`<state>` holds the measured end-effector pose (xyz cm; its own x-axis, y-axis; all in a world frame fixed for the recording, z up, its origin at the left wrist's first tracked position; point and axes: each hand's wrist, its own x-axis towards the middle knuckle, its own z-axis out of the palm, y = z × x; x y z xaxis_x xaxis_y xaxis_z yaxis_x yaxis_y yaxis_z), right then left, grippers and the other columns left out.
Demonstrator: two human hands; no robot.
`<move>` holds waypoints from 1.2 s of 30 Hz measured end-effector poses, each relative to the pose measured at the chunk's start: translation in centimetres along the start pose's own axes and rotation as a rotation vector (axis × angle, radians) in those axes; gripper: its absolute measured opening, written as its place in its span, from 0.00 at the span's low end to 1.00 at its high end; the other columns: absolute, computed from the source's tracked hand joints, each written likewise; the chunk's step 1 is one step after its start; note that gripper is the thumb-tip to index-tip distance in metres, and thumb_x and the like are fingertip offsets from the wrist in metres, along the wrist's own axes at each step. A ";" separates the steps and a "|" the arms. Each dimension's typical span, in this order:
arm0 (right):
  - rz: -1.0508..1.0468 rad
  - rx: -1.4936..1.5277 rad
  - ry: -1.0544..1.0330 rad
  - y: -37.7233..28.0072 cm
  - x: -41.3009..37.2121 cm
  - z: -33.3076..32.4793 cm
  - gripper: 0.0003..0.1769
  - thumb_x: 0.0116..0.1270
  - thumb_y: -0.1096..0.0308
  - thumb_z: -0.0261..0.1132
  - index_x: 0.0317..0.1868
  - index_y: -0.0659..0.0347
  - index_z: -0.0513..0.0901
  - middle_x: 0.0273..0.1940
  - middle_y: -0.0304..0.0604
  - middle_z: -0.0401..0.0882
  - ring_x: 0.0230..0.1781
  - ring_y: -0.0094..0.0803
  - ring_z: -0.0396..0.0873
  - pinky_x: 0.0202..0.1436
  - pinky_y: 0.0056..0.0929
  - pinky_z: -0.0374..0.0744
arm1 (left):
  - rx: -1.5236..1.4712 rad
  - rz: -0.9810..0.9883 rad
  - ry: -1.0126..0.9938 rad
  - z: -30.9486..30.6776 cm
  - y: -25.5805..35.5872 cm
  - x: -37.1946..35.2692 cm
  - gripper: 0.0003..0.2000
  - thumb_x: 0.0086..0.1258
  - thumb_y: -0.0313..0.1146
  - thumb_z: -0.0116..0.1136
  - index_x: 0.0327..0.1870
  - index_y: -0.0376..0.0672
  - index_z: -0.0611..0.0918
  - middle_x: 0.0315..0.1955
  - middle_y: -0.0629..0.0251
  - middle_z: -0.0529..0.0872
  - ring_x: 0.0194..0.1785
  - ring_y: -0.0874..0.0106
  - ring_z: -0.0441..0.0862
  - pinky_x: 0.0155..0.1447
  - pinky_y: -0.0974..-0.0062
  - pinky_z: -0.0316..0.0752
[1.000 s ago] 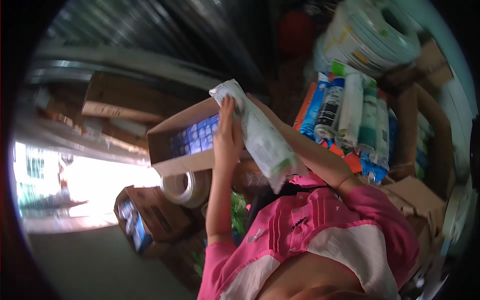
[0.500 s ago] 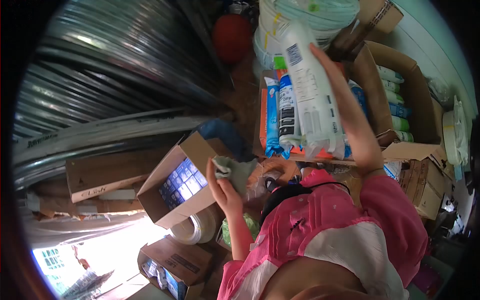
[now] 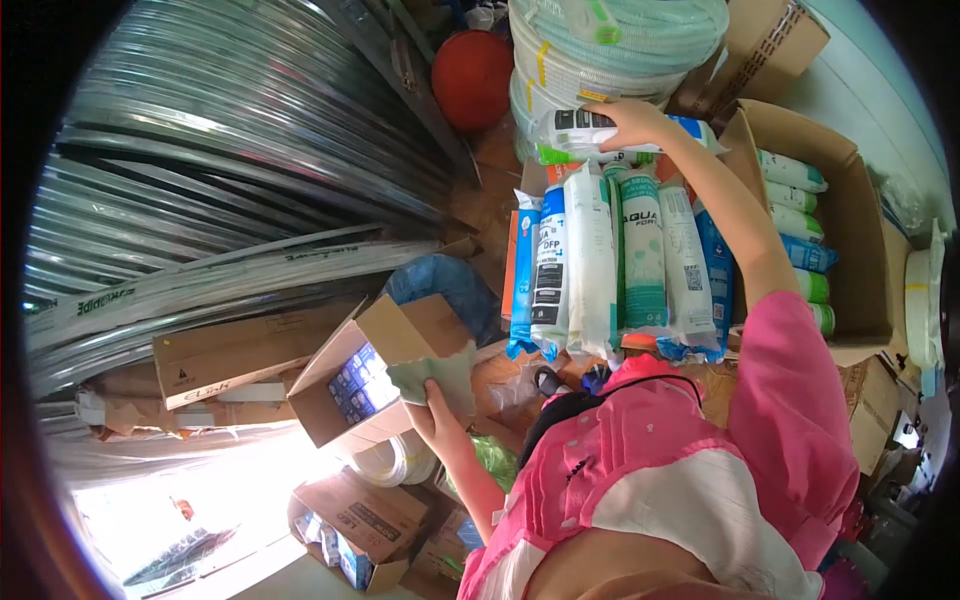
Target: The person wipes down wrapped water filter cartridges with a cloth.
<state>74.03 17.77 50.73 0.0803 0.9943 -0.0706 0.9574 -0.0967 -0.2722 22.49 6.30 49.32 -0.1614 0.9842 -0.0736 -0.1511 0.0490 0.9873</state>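
My right hand (image 3: 635, 125) is wrapped over a plastic-wrapped filter cartridge (image 3: 575, 128) lying crosswise at the far end of a row. Below it, several wrapped cartridges lie side by side: a black-and-white one (image 3: 551, 270), a plain white one (image 3: 592, 260), a green-and-white one marked AQUA (image 3: 643, 250) and another white one (image 3: 688, 265). In my left hand (image 3: 440, 420) is a grey-green cloth (image 3: 432, 378), held near the open carton (image 3: 340, 435) of small blue-and-white boxes. The fingers grip the cloth's lower edge.
An open carton (image 3: 850, 200) with more wrapped cartridges stands at right. Coiled white hose (image 3: 620, 60) and a red round object (image 3: 468, 80) are at the back. Long metal profiles (image 3: 250, 110) fill the left. Another carton (image 3: 370, 520) sits at lower left.
The white cartridge that my right hand held over the row is released; that hand has moved back onto the crosswise cartridge. The cloth in my left hand has shifted and looks more spread.
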 end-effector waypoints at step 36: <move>0.225 0.406 0.484 12.3 -21.6 -6.3 0.24 0.74 0.52 0.63 0.63 0.58 0.79 0.58 0.48 0.82 0.58 0.43 0.82 0.59 0.36 0.79 | 0.150 -0.029 -0.329 4.4 1.3 -0.6 0.26 0.74 0.27 0.53 0.72 0.35 0.65 0.58 0.53 0.78 0.46 0.64 0.84 0.41 0.71 0.83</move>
<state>85.79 -4.65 54.97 0.4715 0.8472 0.2448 0.7301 -0.2193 -0.6472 26.72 6.51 51.24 0.1669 0.9830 -0.0769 -0.0020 0.0783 0.9969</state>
